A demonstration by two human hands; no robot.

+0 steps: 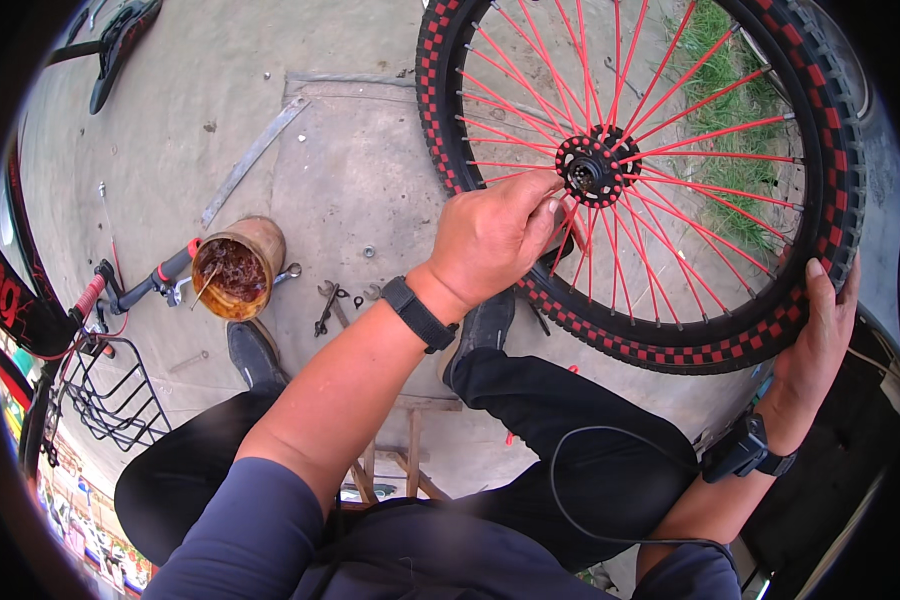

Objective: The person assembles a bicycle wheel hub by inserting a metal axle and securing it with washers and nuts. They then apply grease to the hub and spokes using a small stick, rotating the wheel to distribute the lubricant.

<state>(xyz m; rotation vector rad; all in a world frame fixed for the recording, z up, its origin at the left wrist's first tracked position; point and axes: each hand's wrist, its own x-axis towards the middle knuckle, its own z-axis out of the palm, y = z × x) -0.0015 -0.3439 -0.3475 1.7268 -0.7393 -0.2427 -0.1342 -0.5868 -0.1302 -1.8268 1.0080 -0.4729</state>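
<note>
A bicycle wheel (660,345) with a black and red checkered tire and red spokes is held up at the right, over my right foot. Its black hub (592,172) has a round opening facing me, with red dots around the flange. My left hand (500,235) is closed in a pinch beside the hub, its fingertips close to the flange. Whatever those fingers hold is hidden or too small to make out. Lower right, my right hand (828,315) grips the tire's outer edge, thumb on the near side and fingers around the tread.
A tin (265,240) of brown grease with a stick in it stands left of centre. Wrenches (325,305) and a flat metal strip (255,160) lie on the ground. A bicycle with a wire basket (120,400) stands at far left. Grass (735,120) shows behind the spokes.
</note>
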